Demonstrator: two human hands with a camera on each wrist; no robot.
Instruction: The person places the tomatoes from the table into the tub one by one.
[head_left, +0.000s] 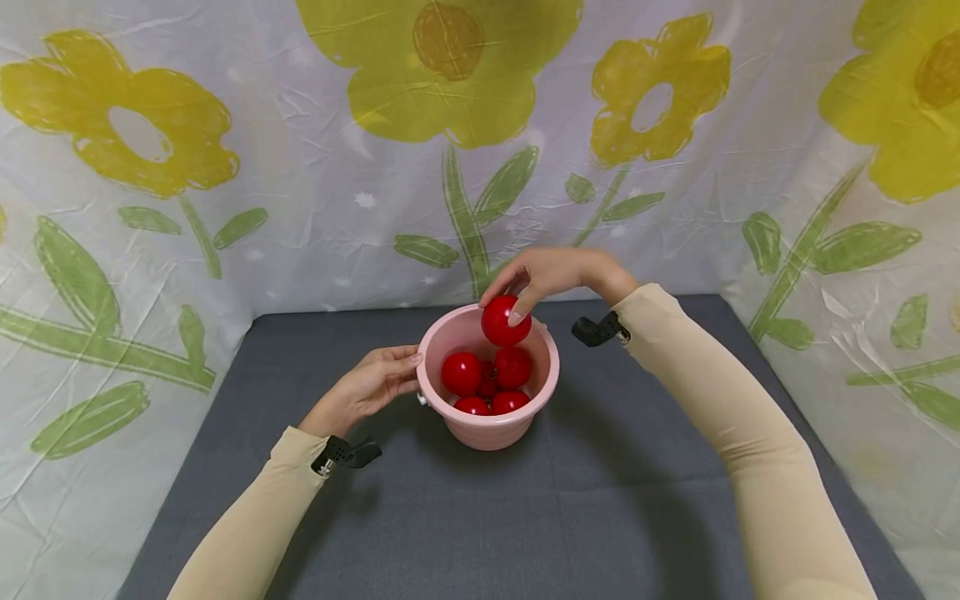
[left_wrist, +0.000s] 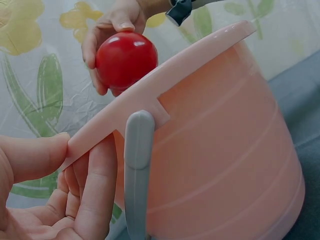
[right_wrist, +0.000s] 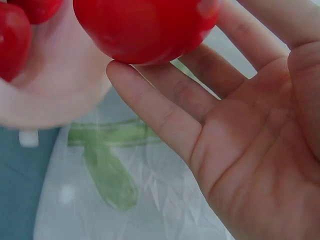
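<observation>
A pink bucket [head_left: 486,434] stands on the dark cloth, with several glossy red tomatoes [head_left: 461,373] inside. My left hand [head_left: 365,387] pinches its rim at the left side; the left wrist view shows the thumb above the rim [left_wrist: 200,57] and the fingers under it. Over the far part of the opening, my right hand [head_left: 553,272] holds another red tomato [head_left: 498,321] between thumb and fingertips. In the right wrist view this tomato [right_wrist: 150,30] sits against the fingers, its top cut off by the frame.
Close to the left fingers, a pale handle [left_wrist: 137,172] hangs from the bucket's side. A dark grey cloth [head_left: 480,517] covers the table. Behind and at both sides hangs a white curtain [head_left: 315,208] printed with yellow flowers. Each wrist carries a black camera mount [head_left: 597,330].
</observation>
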